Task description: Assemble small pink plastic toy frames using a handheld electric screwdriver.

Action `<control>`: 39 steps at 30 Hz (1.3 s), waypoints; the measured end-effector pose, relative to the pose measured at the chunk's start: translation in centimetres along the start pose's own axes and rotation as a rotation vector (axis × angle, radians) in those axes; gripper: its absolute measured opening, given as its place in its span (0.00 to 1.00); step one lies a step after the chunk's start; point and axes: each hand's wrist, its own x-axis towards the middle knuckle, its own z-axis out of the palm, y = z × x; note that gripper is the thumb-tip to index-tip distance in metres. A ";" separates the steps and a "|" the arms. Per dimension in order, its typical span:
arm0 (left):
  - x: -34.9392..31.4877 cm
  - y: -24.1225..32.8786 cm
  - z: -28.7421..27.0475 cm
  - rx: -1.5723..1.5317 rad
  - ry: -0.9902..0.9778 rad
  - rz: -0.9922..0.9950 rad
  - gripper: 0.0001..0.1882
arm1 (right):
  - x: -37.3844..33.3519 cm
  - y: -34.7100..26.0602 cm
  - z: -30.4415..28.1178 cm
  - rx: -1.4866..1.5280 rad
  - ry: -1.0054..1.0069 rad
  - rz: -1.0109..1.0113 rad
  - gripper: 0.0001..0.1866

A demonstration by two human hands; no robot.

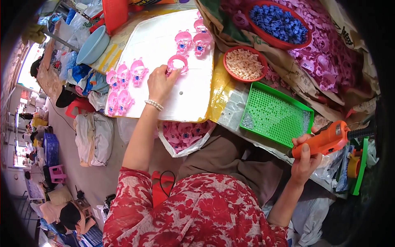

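Observation:
My left hand (161,85), with a pearl bracelet at the wrist, pinches the near edge of a pink ring-shaped plastic part (184,59) over a white board (158,41). More pink parts (123,74), several with small blue pieces on them, lie on the board to the left. Another pink group (201,44) lies at its far right. Off to the right, my right hand (304,161) is wrapped round an orange electric screwdriver (327,139) with a black cord end. Its tip points left and is mostly hidden by my fingers.
A green perforated tray (276,113) holds small metal screws in its corners. Behind it stand a red bowl of cream-coloured pieces (245,64) and a red basin of blue pieces (277,24). A pink-part heap (321,68) fills the far right. An open bag (185,138) hangs below the board.

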 end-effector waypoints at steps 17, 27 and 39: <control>-1.2 0.9 1.4 -0.291 0.083 0.064 0.17 | -0.2 -0.1 -0.1 -0.012 -0.003 0.000 0.29; -1.7 2.4 1.0 -0.611 -0.141 0.015 0.12 | 0.7 -1.3 0.0 -0.116 0.022 0.001 0.24; -11.3 8.8 -1.0 -1.601 -1.067 -0.476 0.23 | 5.3 -4.4 0.4 -0.241 -0.093 0.027 0.24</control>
